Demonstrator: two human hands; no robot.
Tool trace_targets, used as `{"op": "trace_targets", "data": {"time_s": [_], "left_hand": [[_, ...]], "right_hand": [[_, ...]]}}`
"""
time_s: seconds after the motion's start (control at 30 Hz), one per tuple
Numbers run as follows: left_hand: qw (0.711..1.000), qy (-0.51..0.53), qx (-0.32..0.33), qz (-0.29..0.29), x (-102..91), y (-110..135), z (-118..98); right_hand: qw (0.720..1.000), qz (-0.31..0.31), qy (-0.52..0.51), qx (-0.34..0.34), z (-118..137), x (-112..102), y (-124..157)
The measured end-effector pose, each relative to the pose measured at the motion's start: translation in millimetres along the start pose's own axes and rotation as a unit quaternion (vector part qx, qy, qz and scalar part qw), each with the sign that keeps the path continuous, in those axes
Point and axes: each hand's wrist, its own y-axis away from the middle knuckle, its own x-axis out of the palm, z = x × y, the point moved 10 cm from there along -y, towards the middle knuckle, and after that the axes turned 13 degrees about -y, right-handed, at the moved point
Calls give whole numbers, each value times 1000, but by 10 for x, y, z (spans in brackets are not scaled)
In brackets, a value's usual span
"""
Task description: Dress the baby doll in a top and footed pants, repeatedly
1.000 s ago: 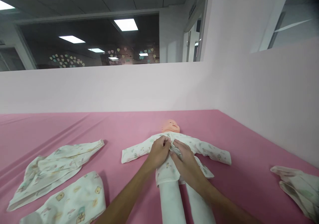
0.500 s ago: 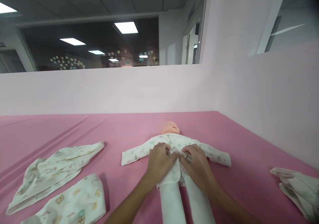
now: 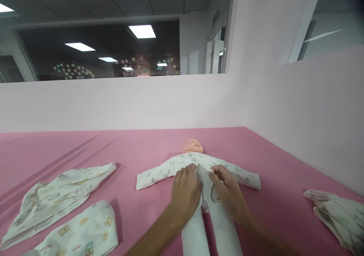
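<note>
A baby doll [image 3: 193,145] lies on its back, head away from me, arms spread. It wears a white printed long-sleeved top [image 3: 159,171], and white trousers [image 3: 196,231] lie over its lower body. Plain white cloth of the trousers covers the belly between my hands. My left hand [image 3: 186,187] is closed at the left side of this cloth, its fingertips curled out of sight. Thumb and fingers of my right hand [image 3: 226,184] pinch the cloth's upper right edge. Below them a rounded gap in the white cloth shows printed fabric.
Two printed white baby garments lie at left, one long and crumpled [image 3: 62,191], the other nearer [image 3: 82,229]. Another folded pale garment [image 3: 338,214] is at the right edge. The pink-covered surface [image 3: 136,146] meets a white wall [image 3: 119,104] with windows.
Plain white trouser cloth has come up over the doll's belly, covering the top's front flap. My hands remain at the waist, the left one turned more knuckles-up. The view has shifted slightly.
</note>
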Motion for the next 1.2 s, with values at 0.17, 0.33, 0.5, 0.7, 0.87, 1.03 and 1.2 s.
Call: {"op": "trace_targets", "data": {"time_s": [0.17, 0.33, 0.5, 0.7, 0.87, 1.03, 1.2], "left_hand": [[998, -52, -18, -16, -111, -22, 126], [993, -108, 1, -45, -196, -25, 167], [988, -92, 15, -126, -322, 30, 85], [985, -70, 50, -151, -314, 35, 20], [973, -66, 121, -185, -286, 96, -128], [957, -63, 165, -229, -291, 165, -237], [960, -48, 163, -222, -290, 157, -236]], "right_hand": [[1000, 0, 23, 3, -49, -16, -13], [990, 3, 140, -25, -90, -31, -41], [995, -25, 91, -42, 15, -98, 12], [999, -36, 21, -18, 99, -112, 95], [999, -32, -1, -8, 57, -89, 112], [1000, -3, 11, 2, 13, 13, 129], [1000, -7, 20, 7, -6, 22, 127]]}}
